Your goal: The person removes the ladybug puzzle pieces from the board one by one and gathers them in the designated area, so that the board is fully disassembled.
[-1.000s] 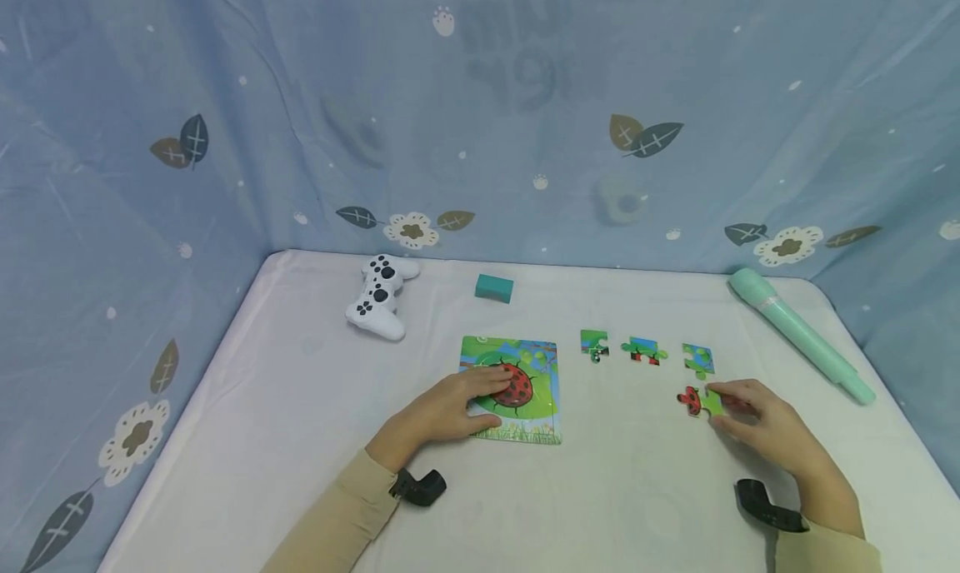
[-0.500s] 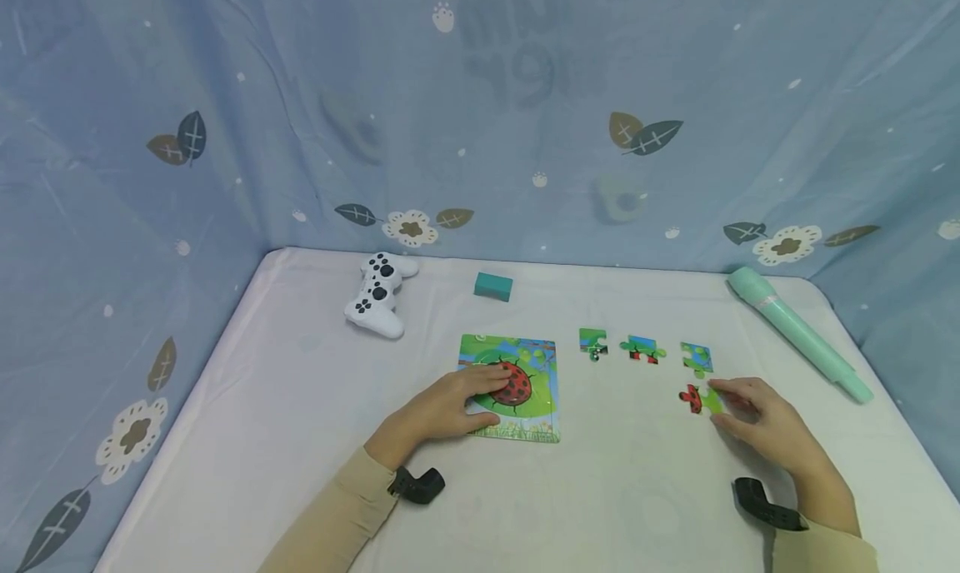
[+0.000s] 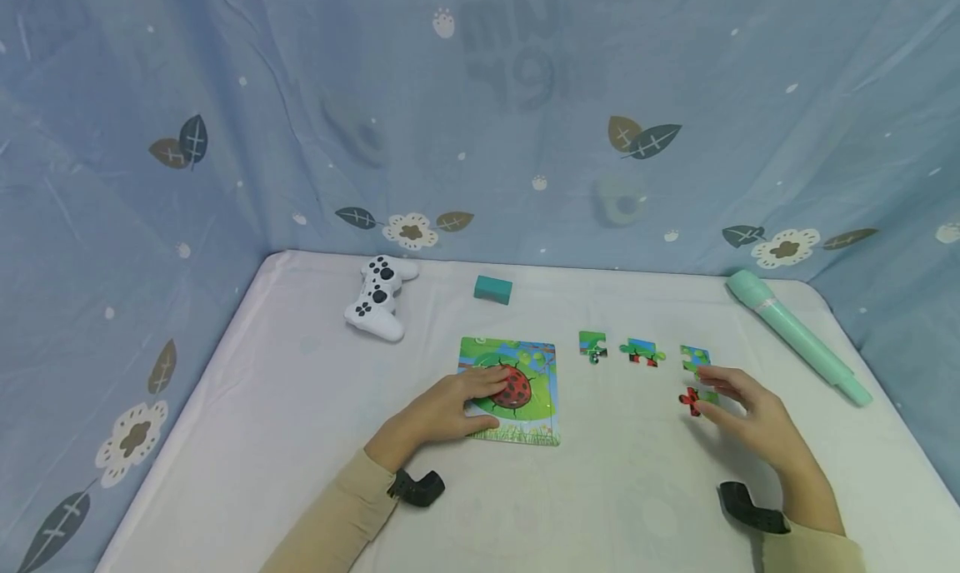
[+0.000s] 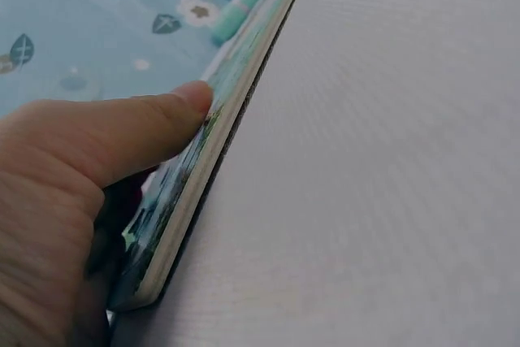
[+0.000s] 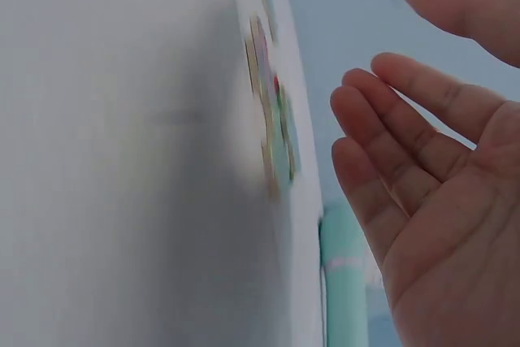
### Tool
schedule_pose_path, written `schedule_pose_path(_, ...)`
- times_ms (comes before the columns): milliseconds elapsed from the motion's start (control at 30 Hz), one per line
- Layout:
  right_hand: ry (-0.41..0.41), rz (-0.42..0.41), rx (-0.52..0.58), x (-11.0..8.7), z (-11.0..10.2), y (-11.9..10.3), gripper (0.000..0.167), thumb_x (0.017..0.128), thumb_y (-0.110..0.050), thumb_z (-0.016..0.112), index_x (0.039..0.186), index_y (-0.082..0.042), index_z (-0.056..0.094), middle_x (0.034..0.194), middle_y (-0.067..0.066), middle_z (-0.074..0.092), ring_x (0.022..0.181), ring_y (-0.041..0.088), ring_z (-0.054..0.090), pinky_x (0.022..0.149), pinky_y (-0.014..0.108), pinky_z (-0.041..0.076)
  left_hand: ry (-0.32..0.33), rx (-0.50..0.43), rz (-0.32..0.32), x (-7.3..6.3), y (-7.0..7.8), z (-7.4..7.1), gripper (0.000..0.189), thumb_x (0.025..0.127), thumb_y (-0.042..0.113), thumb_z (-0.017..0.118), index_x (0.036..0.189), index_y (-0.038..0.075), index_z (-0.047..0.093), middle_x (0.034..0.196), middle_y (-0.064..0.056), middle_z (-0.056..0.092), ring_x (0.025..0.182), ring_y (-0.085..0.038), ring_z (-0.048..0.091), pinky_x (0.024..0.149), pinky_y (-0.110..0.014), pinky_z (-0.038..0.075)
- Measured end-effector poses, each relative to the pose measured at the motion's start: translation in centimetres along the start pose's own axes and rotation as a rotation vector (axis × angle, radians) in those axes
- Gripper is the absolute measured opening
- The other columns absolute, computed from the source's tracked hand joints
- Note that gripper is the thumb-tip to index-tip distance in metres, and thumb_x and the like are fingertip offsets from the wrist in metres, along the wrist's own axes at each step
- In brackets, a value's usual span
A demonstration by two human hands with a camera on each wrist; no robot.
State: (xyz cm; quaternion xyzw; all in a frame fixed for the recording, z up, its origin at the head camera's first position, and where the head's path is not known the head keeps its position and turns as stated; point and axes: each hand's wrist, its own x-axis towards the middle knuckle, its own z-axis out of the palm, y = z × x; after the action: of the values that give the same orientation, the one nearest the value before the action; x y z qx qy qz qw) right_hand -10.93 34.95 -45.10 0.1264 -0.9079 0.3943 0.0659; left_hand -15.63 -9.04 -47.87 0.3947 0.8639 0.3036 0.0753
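My left hand rests flat on a square ladybug puzzle board, fingers over the red ladybug and thumb near the lower edge. In the left wrist view the thumb lies on the board's top face, above its pale side edge. My right hand hovers over a red and green puzzle piece, partly covering it. The right wrist view shows its relaxed fingers spread from the thumb, with nothing between them. Just beyond is a blue-green puzzle piece, its lower part hidden by the fingertips.
Two more puzzle pieces, one green and one with blue and red, lie between board and right hand. Behind stand a teal block and a white game controller. A mint-green microphone-shaped toy lies at the right.
My right hand has let go of the red and green piece, rising off it and shifting slightly left and away from me. The left hand stays on the board.
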Motion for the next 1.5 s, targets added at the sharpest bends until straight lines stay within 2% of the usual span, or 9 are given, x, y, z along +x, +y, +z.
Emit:
schedule_pose_path(133,-0.062,-0.002,-0.011,0.4,1.1,-1.4,0.049,0.085,-0.011,0.07,0.13,-0.001,0.052,0.122,0.004,0.059,0.107,-0.015,0.045,0.089,-0.001,0.035,0.013,-0.013,-0.032,0.0,-0.1,0.1,0.066,0.086,0.038,0.068,0.141,0.008,0.046,0.15,-0.004,0.038,0.139,-0.025,0.035,0.112,-0.043,0.035)
schedule_pose_path(233,-0.104,-0.025,-0.04,1.0,2.4,-2.5,0.05,0.085,-0.014,0.071,0.13,-0.003,0.052,0.123,0.014,0.059,0.107,-0.007,0.051,0.087,0.007,0.043,0.02,-0.004,-0.052,-0.1,-0.2,0.1,0.067,0.086,0.038,0.069,0.142,0.01,0.044,0.15,-0.003,0.038,0.139,-0.024,0.035,0.113,-0.042,0.034)
schedule_pose_path(467,-0.23,-0.175,0.079,3.3,7.0,-5.5,0.052,0.084,-0.011,0.072,0.13,-0.001,0.052,0.127,0.014,0.058,0.115,0.015,0.055,0.094,0.022,0.049,0.053,0.049,-0.051,-0.6,-0.4,-0.7,0.067,0.085,0.038,0.069,0.14,0.007,0.047,0.148,-0.003,0.042,0.137,-0.025,0.038,0.111,-0.041,0.038)
schedule_pose_path(600,-0.321,-0.184,0.119,5.1,9.8,-8.3,0.052,0.084,-0.015,0.071,0.13,-0.001,0.051,0.129,0.013,0.057,0.116,0.024,0.055,0.095,0.036,0.051,0.065,0.055,-0.073,-1.0,-0.8,-0.9,0.066,0.085,0.039,0.069,0.139,0.008,0.049,0.148,-0.002,0.043,0.138,-0.024,0.038,0.111,-0.04,0.037)
schedule_pose_path(733,-0.389,-0.199,0.141,6.7,12.4,-10.4,0.055,0.086,-0.02,0.071,0.131,0.002,0.049,0.128,0.015,0.056,0.115,0.029,0.056,0.093,0.039,0.052,0.065,0.044,-0.08,-1.2,-1.0,-0.9,0.065,0.084,0.039,0.069,0.138,0.007,0.05,0.147,-0.002,0.043,0.138,-0.023,0.037,0.113,-0.04,0.035)
schedule_pose_path(800,-0.416,-0.177,0.152,7.3,13.5,-11.1,0.057,0.086,-0.022,0.071,0.133,0.003,0.048,0.128,0.015,0.056,0.114,0.029,0.057,0.093,0.04,0.052,0.063,0.043,-0.079,-1.2,-1.0,-0.8,0.064,0.085,0.039,0.068,0.138,0.007,0.05,0.147,-0.002,0.043,0.138,-0.023,0.037,0.113,-0.04,0.035)
schedule_pose_path(1000,-0.428,-0.139,0.15,8.5,15.4,-11.8,0.059,0.085,-0.023,0.071,0.134,0.001,0.047,0.131,0.013,0.053,0.112,0.026,0.057,0.094,0.042,0.051,0.065,0.033,-0.072,-1.0,-0.9,-0.7,0.064,0.086,0.039,0.068,0.138,0.007,0.049,0.147,-0.003,0.043,0.138,-0.023,0.036,0.112,-0.042,0.035)
schedule_pose_path(1267,-0.387,-0.139,0.046,8.2,16.6,-11.7,0.063,0.083,-0.027,0.073,0.135,-0.001,0.049,0.13,0.015,0.045,0.113,0.025,0.048,0.095,0.045,0.047,0.058,0.046,-0.077,-0.7,-0.8,-0.6,0.065,0.086,0.04,0.068,0.138,0.008,0.049,0.147,-0.002,0.044,0.138,-0.021,0.038,0.113,-0.04,0.035)
schedule_pose_path(1500,-0.373,-0.103,0.048,8.2,17.3,-11.8,0.07,0.078,-0.032,0.078,0.134,-0.002,0.048,0.131,0.015,0.041,0.112,0.026,0.046,0.094,0.045,0.047,0.056,0.038,-0.097,-0.9,-0.7,-0.9,0.065,0.085,0.038,0.068,0.139,0.007,0.049,0.147,-0.004,0.044,0.137,-0.021,0.038,0.111,-0.04,0.037)
